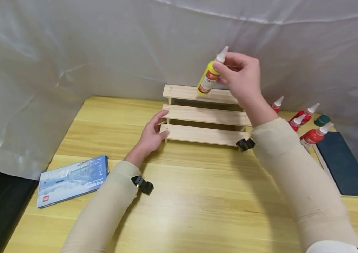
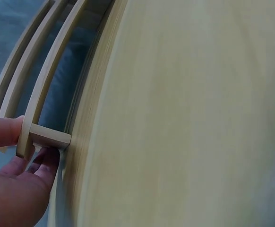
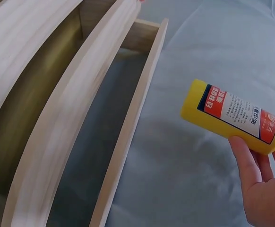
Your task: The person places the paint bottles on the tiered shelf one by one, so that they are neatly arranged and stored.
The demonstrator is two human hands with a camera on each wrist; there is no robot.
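Note:
My right hand [image 1: 245, 75] pinches a yellow squeeze bottle [image 1: 209, 79] near its white pointed cap, tilted, above the top board of a small three-step wooden rack [image 1: 204, 134]. In the right wrist view the bottle [image 3: 232, 113] shows a red, white and dark printed label, and its cap end is hidden by the fingers [image 3: 244, 161]. At the rack's left end, my left hand [image 1: 150, 135] grips the stepped boards. Up close in the left wrist view, thumb and fingers wrap the end of the lowest board [image 2: 45, 90], beside its short support.
Several red bottles [image 1: 313, 136] with white pointed caps stand to the right, partly behind the right forearm. Near them are a dark green round lid [image 1: 322, 120] and a dark flat book or pad [image 1: 346, 165]. A blue box [image 1: 73, 181] lies at the left; grey cloth [image 1: 128, 42] hangs behind.

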